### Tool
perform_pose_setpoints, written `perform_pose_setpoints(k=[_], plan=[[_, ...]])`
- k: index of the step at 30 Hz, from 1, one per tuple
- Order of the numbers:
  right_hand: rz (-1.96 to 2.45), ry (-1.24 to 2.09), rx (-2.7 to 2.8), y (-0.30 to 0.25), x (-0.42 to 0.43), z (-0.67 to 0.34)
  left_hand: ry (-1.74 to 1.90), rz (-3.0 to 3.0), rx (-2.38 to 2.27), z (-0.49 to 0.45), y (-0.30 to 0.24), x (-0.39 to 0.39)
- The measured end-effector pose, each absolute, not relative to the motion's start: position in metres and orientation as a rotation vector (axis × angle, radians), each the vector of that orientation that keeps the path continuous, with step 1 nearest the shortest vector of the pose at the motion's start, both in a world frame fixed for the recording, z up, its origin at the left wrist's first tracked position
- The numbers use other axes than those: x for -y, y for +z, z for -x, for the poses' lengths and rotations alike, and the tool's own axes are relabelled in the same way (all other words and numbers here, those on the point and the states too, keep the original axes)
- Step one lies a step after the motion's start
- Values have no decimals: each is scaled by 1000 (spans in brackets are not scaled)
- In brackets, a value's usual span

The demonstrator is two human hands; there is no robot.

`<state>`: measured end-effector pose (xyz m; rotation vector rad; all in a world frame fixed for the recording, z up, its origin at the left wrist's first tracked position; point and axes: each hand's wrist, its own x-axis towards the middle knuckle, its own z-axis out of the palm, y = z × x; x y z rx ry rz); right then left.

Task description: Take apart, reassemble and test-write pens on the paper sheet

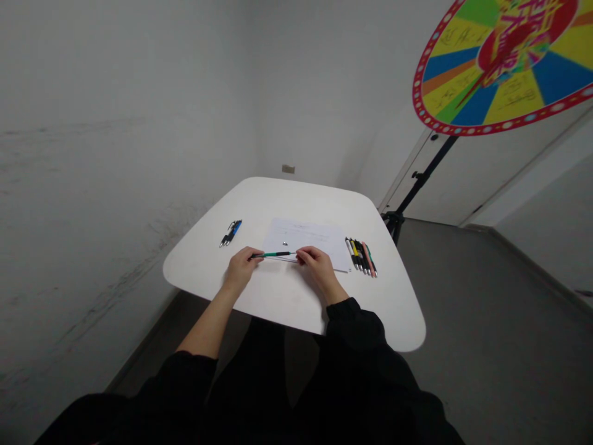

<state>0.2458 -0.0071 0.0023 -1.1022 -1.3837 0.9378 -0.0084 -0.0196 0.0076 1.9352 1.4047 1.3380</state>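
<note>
My left hand (239, 269) is closed around the rear end of a green pen with a black grip (277, 254). The pen lies sideways above the near edge of a printed sheet of paper (306, 232). At its right end a thin bare rod (293, 253) sticks out toward my right hand (315, 262), whose fingers are pinched at that end. Whether they grip the rod or some small part is too fine to tell. A small silver piece (285, 243) rests on the paper just beyond the pen.
On the white table (278, 296), a few blue and black pens (230, 233) lie left and a row of several coloured pens (361, 257) lies right. Walls stand close at left and behind. A colourful prize wheel (504, 68) on a black stand (421, 179) rises at right.
</note>
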Motion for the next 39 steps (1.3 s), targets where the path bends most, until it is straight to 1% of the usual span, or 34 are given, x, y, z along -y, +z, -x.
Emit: perform_pose_setpoints(k=[19, 39], plan=[[1089, 851, 1484, 2, 10, -242, 1277, -2012, -1389, 9, 7, 20], [1110, 873, 1453, 2, 11, -243, 1309, -1979, -1395, 10, 8, 20]])
